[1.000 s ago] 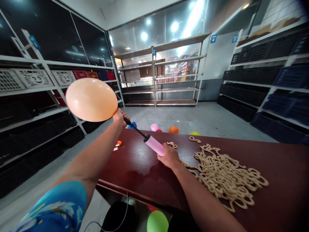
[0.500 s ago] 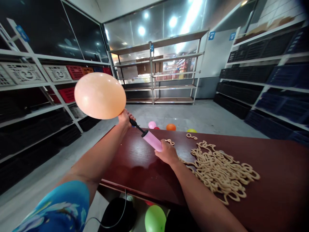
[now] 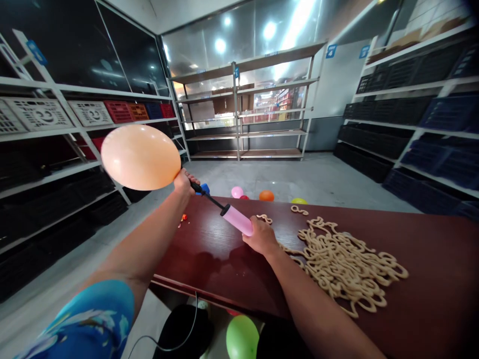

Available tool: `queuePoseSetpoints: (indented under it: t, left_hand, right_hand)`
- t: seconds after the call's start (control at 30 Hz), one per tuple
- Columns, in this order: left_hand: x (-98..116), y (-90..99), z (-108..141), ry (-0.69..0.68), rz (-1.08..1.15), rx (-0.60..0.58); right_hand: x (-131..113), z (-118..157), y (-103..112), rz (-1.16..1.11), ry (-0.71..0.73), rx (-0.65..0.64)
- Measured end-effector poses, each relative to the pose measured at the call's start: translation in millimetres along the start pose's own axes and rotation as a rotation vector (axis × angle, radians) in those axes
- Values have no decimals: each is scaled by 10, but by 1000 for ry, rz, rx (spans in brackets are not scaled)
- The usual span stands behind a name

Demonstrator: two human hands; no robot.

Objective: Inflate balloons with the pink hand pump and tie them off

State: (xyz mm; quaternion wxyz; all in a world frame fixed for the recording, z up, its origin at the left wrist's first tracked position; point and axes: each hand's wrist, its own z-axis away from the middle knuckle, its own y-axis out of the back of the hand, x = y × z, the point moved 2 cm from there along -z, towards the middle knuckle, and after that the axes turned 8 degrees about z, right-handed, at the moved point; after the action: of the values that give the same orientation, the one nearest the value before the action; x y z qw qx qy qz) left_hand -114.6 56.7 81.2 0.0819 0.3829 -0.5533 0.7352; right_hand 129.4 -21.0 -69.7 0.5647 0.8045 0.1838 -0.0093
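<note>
A large, inflated peach balloon (image 3: pixel 141 157) leans out to the left above the table. My left hand (image 3: pixel 184 182) is closed around its neck, together with the black end of a hand balloon pump (image 3: pixel 237 221); the fingers hide where neck and pump meet. A black rod shows between that end and the pump's pink barrel. Wrapped round the near end of the barrel is my right hand (image 3: pixel 260 235). Close to its right, beige curvy links (image 3: pixel 348 264) lie in a heap on the dark red table (image 3: pixel 213 249).
Small orange-red bits (image 3: pixel 184 217) lie near the table's left edge. Beyond the far edge are a pink balloon (image 3: pixel 237 192), an orange balloon (image 3: pixel 266 195) and a blue object (image 3: pixel 203 189). A green balloon (image 3: pixel 242 337) is below the near edge. Shelves (image 3: pixel 239 134) stand around.
My left hand and the balloon have shifted left and slightly down, away from the barrel. More of the pump's black rod shows. My right hand has stayed nearly still.
</note>
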Motion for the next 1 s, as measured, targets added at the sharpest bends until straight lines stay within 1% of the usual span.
queuePoseSetpoints:
  t: [0.13,0.2,0.23,0.3,0.37,0.43,0.5,0.53,0.6,0.67,0.73,0.8,0.83,0.87,0.93,0.97,1.0]
  left_hand:
    - [-518,155,185,79,0,9]
    - [-693,194,284,108,-1,-4]
    - [-741,203,319,115,-1,-12]
    - [-764,203,350,118,4,-35]
    - [-726,194,343,114,20,-58]
    - [-690,195,334,108,44,-63]
    - [-711,212,360,109,62,-52]
    - [-750,227,393,117,68,-48]
    - [-878,262,491,151,84,-47]
    - [-1036,301,600,206,111,-57]
    - [-1180,346,670,270,128,-80]
    - [-1283,416,662,309,106,-92]
    - [-1318,469,627,309,77,-75]
    - [-1343,536,575,289,39,-33]
    - [-1375,696,450,220,-68,88]
    - [-1389,774,391,188,-129,137]
    - [-1407,841,338,159,-183,161]
  right_hand:
    - [-18,6,21,35,-19,-60]
    - [-25,5,36,36,-23,-95]
    - [-28,5,46,37,-24,-108]
    - [-38,7,83,41,-28,-122]
    - [-65,20,151,47,-23,-106]
    - [-118,52,261,53,-1,-35]
    - [-196,104,395,62,41,78]
    - [-242,134,457,66,72,124]
    - [-337,190,548,79,142,159]
    - [-412,228,594,108,181,140]
    - [-447,250,620,148,184,106]
    - [-431,264,655,179,185,66]
    - [-402,269,680,191,190,36]
    - [-354,271,707,203,191,-1]
    - [-200,269,765,238,156,-86]
    - [-94,262,791,263,107,-122]
    - [28,253,814,293,34,-138]
